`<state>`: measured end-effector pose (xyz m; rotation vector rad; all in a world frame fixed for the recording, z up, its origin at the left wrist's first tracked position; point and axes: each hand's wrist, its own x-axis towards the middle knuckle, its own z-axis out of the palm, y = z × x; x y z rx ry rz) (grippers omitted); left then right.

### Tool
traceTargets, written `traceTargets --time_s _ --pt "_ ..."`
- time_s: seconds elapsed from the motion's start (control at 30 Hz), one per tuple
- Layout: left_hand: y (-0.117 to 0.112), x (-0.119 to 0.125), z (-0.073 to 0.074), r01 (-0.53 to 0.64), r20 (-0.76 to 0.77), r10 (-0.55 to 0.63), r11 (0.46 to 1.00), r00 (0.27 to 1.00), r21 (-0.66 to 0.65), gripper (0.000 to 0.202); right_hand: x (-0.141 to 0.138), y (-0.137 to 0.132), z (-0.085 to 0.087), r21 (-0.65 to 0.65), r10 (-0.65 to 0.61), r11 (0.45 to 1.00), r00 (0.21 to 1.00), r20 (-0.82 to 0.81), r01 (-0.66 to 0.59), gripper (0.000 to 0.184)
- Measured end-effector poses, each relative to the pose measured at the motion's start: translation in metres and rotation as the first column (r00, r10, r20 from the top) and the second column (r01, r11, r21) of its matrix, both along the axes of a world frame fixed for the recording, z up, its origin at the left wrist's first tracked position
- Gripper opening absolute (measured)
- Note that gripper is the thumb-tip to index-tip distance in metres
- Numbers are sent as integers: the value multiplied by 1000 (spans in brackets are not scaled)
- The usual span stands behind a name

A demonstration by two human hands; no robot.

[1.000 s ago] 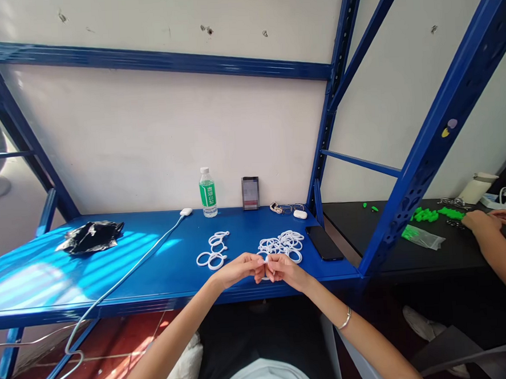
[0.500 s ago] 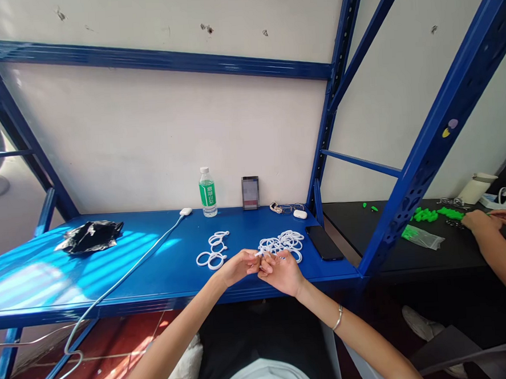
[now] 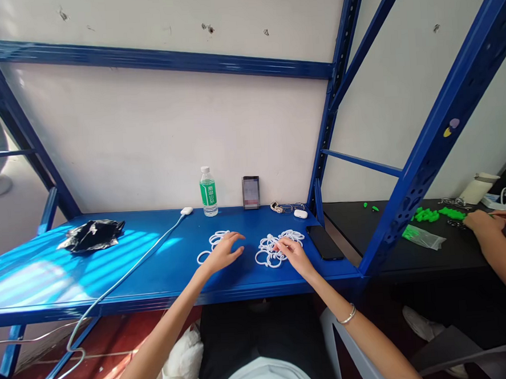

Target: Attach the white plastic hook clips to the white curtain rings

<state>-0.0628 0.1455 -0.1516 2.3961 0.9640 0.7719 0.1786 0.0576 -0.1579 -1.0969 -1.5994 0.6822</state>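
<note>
Two heaps of white plastic rings lie on the blue shelf [image 3: 124, 266]. My left hand [image 3: 223, 252] rests over the small left heap [image 3: 214, 241], fingers spread and flat, covering part of it. My right hand [image 3: 294, 251] reaches into the larger right heap [image 3: 277, 246], fingers bent onto the rings; whether it grips one I cannot make out.
A green-labelled water bottle [image 3: 208, 191], a small dark phone-like object [image 3: 250, 192] and earbuds case [image 3: 298, 213] stand at the back. A black phone [image 3: 323, 242] lies right of the rings. White cable [image 3: 125, 274], black bag [image 3: 90, 234]. Another person's hands [image 3: 480, 220] work at green parts [image 3: 426, 215].
My hands were together at the shelf's front edge pinching a ring. They have parted and moved forward, the left onto the small heap, the right into the large heap.
</note>
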Motion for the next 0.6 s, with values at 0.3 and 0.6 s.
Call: traceTargets --time_s 0.3,0.6 --pt "36 -24 -29 -263 -356 375 909 856 323 30 8 11 -21 349 -357 913 826 435 211 13" --pt "27 -20 -17 -301 -257 389 898 885 321 35 6 10 -20 308 -315 931 861 398 198 13"
